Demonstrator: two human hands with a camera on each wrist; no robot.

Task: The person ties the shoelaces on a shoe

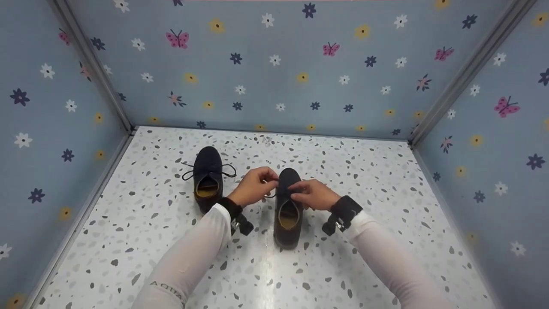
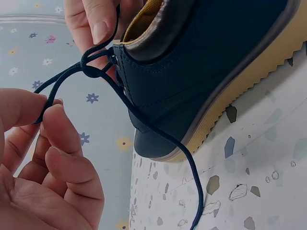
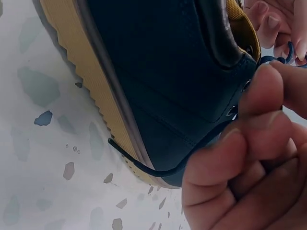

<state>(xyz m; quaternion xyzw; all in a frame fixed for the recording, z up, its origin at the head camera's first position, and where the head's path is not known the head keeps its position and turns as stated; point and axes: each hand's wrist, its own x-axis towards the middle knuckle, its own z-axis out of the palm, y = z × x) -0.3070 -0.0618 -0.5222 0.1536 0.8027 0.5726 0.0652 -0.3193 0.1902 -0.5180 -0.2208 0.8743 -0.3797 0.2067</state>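
A dark blue lace-up shoe (image 1: 286, 236) with a yellowish lining and a ridged tan sole stands on the speckled surface, its toe pointing away. In the left wrist view its dark shoelace (image 2: 144, 120) is looped at the top eyelets, and a free end runs down along the side. My left hand (image 1: 253, 187) pinches a loop of that lace between thumb and forefinger, left of the shoe. On the other side, my right hand (image 1: 315, 195) pinches the lace close to the eyelets. Its curled fingers hide part of the lace in the right wrist view.
A matching shoe (image 1: 208, 159) stands to the left, its lace tied in a bow with loops out to both sides. Blue flower-patterned panels (image 1: 274, 73) close in the back, left and right of the white speckled surface (image 1: 343, 266).
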